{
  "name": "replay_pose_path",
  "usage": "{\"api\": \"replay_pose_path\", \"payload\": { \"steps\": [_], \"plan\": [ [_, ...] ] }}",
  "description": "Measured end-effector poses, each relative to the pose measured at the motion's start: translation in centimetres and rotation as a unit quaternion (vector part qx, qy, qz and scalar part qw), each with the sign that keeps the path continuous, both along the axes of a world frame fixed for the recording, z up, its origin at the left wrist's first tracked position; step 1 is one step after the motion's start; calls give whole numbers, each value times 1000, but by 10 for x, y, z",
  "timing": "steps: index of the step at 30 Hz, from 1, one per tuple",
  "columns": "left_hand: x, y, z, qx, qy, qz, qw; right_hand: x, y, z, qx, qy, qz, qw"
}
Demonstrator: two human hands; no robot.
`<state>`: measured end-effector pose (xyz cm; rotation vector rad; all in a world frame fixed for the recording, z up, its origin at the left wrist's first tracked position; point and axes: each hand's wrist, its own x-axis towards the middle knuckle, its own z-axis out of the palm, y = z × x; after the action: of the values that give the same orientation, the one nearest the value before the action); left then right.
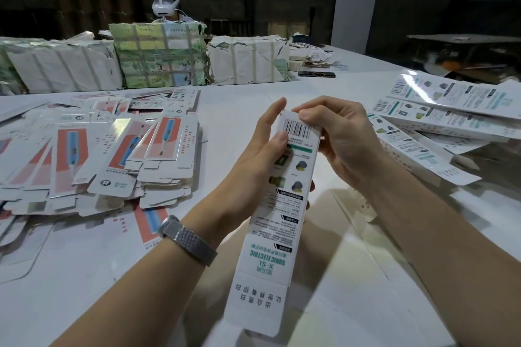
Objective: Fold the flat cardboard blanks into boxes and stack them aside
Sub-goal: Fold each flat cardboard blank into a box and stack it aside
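Now the box [284, 191], held above the worktop [366, 276], runs lengthwise away from the person, left hand [265, 149] gripping its side, right hand [335, 132] pinching its far-end flap, nearer flap open.

long white box [284, 205], far flap bent

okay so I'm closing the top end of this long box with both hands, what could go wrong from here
The right hand pinches the top flap of the box by the barcode; pressing off the crease could crumple it.
The bottom flap hangs open near you, so it may catch on the table.
The folded boxes on the right lie loosely fanned out; adding one carelessly might slide them.
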<state>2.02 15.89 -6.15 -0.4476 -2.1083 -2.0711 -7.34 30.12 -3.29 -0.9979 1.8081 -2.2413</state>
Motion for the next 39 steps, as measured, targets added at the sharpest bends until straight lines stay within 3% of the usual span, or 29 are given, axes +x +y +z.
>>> {"api": "replay_pose_path", "payload": {
  "steps": [8,22,32,39],
  "plan": [
    [2,-2,0,-5,5,11,1000,-6,8,4,52,21,58,997],
    [4,-3,4,57,-15,-17,998,-7,15,7,57,45,121,990],
    [4,-4,6,83,9,30,996,3,4,-1,77,93,47,992],
    [-2,-3,7,41,67,93,993,11,-4,-5,84,51,84,992]
  ]
}}
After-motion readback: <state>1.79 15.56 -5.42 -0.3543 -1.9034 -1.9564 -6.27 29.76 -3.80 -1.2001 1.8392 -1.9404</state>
